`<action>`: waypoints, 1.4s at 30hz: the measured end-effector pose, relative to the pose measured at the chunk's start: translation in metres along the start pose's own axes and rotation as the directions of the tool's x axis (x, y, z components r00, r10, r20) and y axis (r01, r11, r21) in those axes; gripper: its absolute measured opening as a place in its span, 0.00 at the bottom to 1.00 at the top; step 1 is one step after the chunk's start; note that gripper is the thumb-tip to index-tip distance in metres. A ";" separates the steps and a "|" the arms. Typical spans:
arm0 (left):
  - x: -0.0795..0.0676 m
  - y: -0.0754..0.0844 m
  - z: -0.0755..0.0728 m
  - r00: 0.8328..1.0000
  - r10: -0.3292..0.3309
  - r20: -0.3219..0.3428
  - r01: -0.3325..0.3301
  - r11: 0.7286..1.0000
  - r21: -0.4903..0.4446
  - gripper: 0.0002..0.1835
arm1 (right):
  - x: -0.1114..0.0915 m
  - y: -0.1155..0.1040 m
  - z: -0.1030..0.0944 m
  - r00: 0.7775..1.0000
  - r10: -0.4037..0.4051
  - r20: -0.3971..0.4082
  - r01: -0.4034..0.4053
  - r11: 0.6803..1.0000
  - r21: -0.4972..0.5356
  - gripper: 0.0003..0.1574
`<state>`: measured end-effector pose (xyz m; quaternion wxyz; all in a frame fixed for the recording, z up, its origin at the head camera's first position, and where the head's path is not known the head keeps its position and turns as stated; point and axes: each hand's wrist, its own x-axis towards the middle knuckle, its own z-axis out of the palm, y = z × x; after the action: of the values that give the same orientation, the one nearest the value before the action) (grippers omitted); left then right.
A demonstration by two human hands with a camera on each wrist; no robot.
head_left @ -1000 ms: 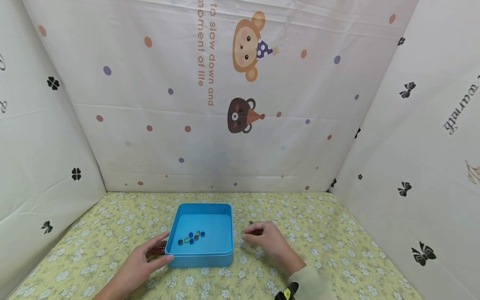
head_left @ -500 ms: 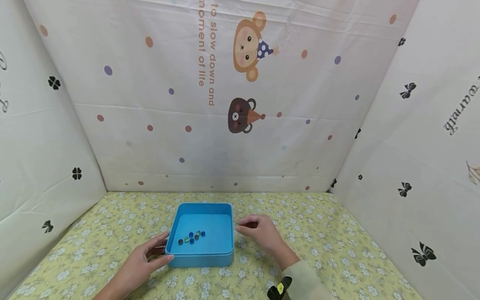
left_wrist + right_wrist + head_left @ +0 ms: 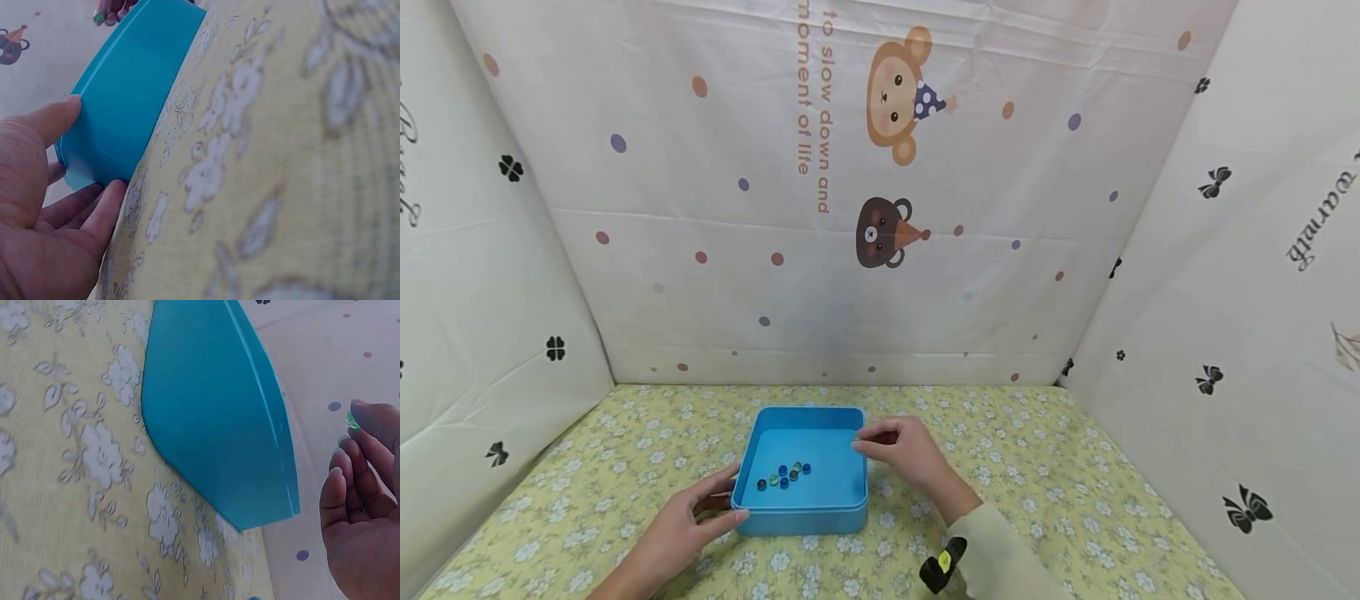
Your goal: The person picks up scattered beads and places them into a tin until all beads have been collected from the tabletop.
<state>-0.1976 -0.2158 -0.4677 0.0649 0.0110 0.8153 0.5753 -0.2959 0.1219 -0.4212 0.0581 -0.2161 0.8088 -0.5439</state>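
A square blue box without a lid stands on the flowered cloth, with several glass marbles lying together on its floor, some blue, some green or brown. My left hand grips the box's near left corner, thumb at the front and the other fingers round the left side. In the left wrist view the thumb lies against the blue wall. My right hand holds a clear green marble between thumb and index finger, above the box's right rim; its other fingers are curled.
A yellow cloth with white flowers covers the table. A printed white sheet rises behind it, with similar sheets at both sides. A dark band with a yellow piece shows by my right sleeve.
My right hand has moved left and up from the cloth to the box's right rim, with the marble pinched in it. My left hand and the box have stayed put.
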 end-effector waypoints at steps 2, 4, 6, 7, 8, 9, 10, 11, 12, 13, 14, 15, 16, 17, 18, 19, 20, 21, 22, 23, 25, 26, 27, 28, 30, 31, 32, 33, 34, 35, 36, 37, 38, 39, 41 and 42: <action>0.000 -0.001 0.000 1.000 -0.006 -0.003 0.006 1.000 -0.003 0.43 | 0.002 -0.002 0.003 1.000 0.000 0.002 0.000 1.000 -0.007 0.18; 0.001 -0.002 0.000 1.000 -0.009 -0.003 0.009 1.000 -0.009 0.43 | 0.004 -0.004 0.006 1.000 0.001 0.004 -0.001 1.000 -0.015 0.17; 0.001 -0.003 0.000 1.000 -0.008 0.002 0.008 1.000 -0.011 0.43 | 0.006 -0.006 0.009 1.000 0.001 0.004 -0.001 1.000 -0.021 0.15; 0.001 -0.003 0.000 1.000 -0.007 0.006 0.007 1.000 -0.011 0.44 | 0.007 -0.007 0.011 1.000 0.003 -0.001 -0.003 1.000 -0.024 0.15; 0.001 -0.004 0.000 1.000 -0.004 0.005 0.004 1.000 -0.011 0.44 | 0.008 -0.008 0.012 1.000 0.005 -0.007 -0.005 1.000 -0.027 0.15; 0.001 -0.004 0.000 1.000 -0.002 0.007 0.002 1.000 -0.011 0.44 | 0.010 -0.008 0.014 1.000 0.005 -0.013 -0.005 0.999 -0.033 0.15; 0.001 -0.004 0.000 1.000 -0.002 0.007 0.002 1.000 -0.010 0.44 | 0.011 -0.009 0.015 1.000 0.005 -0.021 -0.006 0.999 -0.036 0.15; 0.001 -0.004 0.000 1.000 0.000 0.006 0.000 1.000 -0.010 0.44 | 0.012 -0.009 0.016 1.000 0.008 -0.029 -0.009 0.999 -0.044 0.16; 0.001 -0.003 0.000 1.000 0.002 0.004 -0.002 1.000 -0.010 0.44 | 0.013 -0.010 0.017 0.999 0.010 -0.036 -0.011 0.999 -0.050 0.15; 0.001 -0.003 0.000 1.000 0.004 0.005 -0.004 1.000 -0.010 0.44 | 0.014 -0.010 0.018 0.999 0.010 -0.040 -0.012 0.999 -0.051 0.15; 0.001 -0.003 0.000 1.000 0.005 0.006 -0.005 1.000 -0.012 0.44 | 0.016 -0.011 0.019 0.999 0.011 -0.041 -0.013 0.999 -0.051 0.15; 0.001 -0.003 0.000 1.000 0.006 0.009 -0.005 1.000 -0.014 0.44 | 0.017 -0.011 0.020 0.999 0.014 -0.041 -0.016 0.999 -0.052 0.14; 0.001 -0.002 0.000 1.000 0.006 0.010 -0.006 1.000 -0.016 0.44 | 0.018 -0.012 0.021 0.999 0.014 -0.040 -0.016 0.999 -0.052 0.14; 0.001 -0.002 0.000 1.000 0.008 0.012 -0.008 1.000 -0.017 0.44 | 0.019 -0.012 0.022 0.999 0.016 -0.038 -0.018 0.999 -0.052 0.14; 0.001 -0.002 0.000 1.000 0.009 0.010 -0.009 1.000 -0.016 0.44 | 0.020 -0.013 0.023 0.999 0.014 -0.036 -0.016 0.998 -0.053 0.14; 0.001 -0.002 0.000 1.000 0.011 0.010 -0.011 1.000 -0.013 0.44 | 0.021 -0.014 0.024 0.999 0.014 -0.035 -0.015 0.998 -0.055 0.13; 0.001 -0.002 0.000 1.000 0.012 0.010 -0.012 1.000 -0.015 0.43 | 0.022 -0.015 0.025 0.999 0.012 -0.034 -0.014 0.998 -0.058 0.13; 0.001 -0.002 0.000 1.000 0.014 0.010 -0.013 1.000 -0.014 0.43 | 0.022 -0.015 0.026 0.999 0.011 -0.033 -0.013 0.998 -0.061 0.14; 0.001 -0.002 0.000 1.000 0.017 0.008 -0.017 1.000 -0.012 0.43 | 0.023 -0.016 0.027 0.999 0.010 -0.032 -0.012 0.998 -0.066 0.14; 0.001 -0.002 0.000 1.000 0.019 0.008 -0.019 1.000 -0.010 0.43 | 0.025 -0.017 0.028 0.999 0.014 -0.031 -0.016 0.997 -0.070 0.14; 0.001 -0.002 0.000 1.000 0.026 0.008 -0.026 1.000 -0.007 0.43 | 0.028 -0.018 0.030 0.999 0.016 -0.028 -0.018 0.997 -0.076 0.14; 0.001 -0.002 0.000 1.000 0.028 0.010 -0.028 1.000 -0.007 0.43 | 0.029 -0.018 0.031 0.999 0.020 -0.026 -0.023 0.996 -0.082 0.14; 0.001 -0.002 0.000 0.999 0.031 0.009 -0.031 1.000 -0.005 0.43 | 0.031 -0.018 0.032 0.999 0.025 -0.024 -0.027 0.996 -0.088 0.14; 0.001 -0.003 0.000 0.999 0.032 0.009 -0.032 0.999 -0.004 0.43 | 0.033 -0.018 0.033 0.999 0.024 -0.021 -0.026 0.995 -0.094 0.13; 0.001 -0.003 0.000 0.999 0.032 0.009 -0.031 0.999 -0.005 0.44 | 0.036 -0.018 0.035 1.000 0.022 -0.014 -0.023 0.994 -0.103 0.13; 0.001 -0.003 0.000 1.000 0.030 0.009 -0.030 1.000 -0.005 0.44 | 0.038 -0.018 0.036 1.000 0.024 -0.010 -0.025 0.994 -0.109 0.12; 0.001 -0.003 -0.001 0.999 0.030 0.011 -0.030 1.000 -0.005 0.44 | 0.039 -0.018 0.037 1.000 0.025 -0.007 -0.026 0.993 -0.114 0.12; 0.001 -0.003 -0.001 0.999 0.031 0.012 -0.031 1.000 -0.004 0.44 | 0.041 -0.018 0.038 1.000 0.023 -0.003 -0.024 0.993 -0.119 0.12; 0.001 -0.003 -0.001 0.999 0.031 0.013 -0.031 1.000 -0.004 0.44 | 0.042 -0.019 0.039 1.000 0.021 -0.001 -0.021 0.992 -0.124 0.11; 0.001 -0.003 -0.001 0.999 0.031 0.014 -0.031 1.000 -0.005 0.44 | 0.043 -0.019 0.040 1.000 0.021 0.001 -0.021 0.992 -0.127 0.11; 0.001 -0.004 -0.001 0.999 0.032 0.015 -0.031 0.999 -0.005 0.44 | 0.044 -0.020 0.041 1.000 0.016 0.003 -0.015 0.991 -0.131 0.11; 0.001 -0.004 -0.001 0.999 0.032 0.016 -0.032 0.999 -0.006 0.45 | 0.045 -0.020 0.043 1.000 0.015 0.004 -0.014 0.991 -0.137 0.11; 0.001 -0.004 -0.001 0.999 0.033 0.017 -0.033 0.999 -0.007 0.45 | 0.045 -0.021 0.044 1.000 0.009 0.005 -0.008 0.990 -0.143 0.11; 0.002 -0.004 -0.002 0.999 0.032 0.017 -0.032 0.999 -0.008 0.45 | 0.046 -0.022 0.045 1.000 0.004 0.007 -0.003 0.989 -0.146 0.11; 0.002 -0.004 -0.002 0.999 0.030 0.018 -0.030 1.000 -0.011 0.45 | 0.047 -0.024 0.048 1.000 -0.004 0.008 0.005 0.988 -0.153 0.11; 0.002 -0.004 -0.002 0.999 0.029 0.018 -0.029 1.000 -0.010 0.45 | 0.047 -0.025 0.049 1.000 -0.002 0.008 0.004 0.987 -0.158 0.11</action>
<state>-0.1995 -0.2189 -0.4709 0.0639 0.0278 0.8116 0.5801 -0.3152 0.0523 -0.4117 0.0431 -0.2234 0.8488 -0.4772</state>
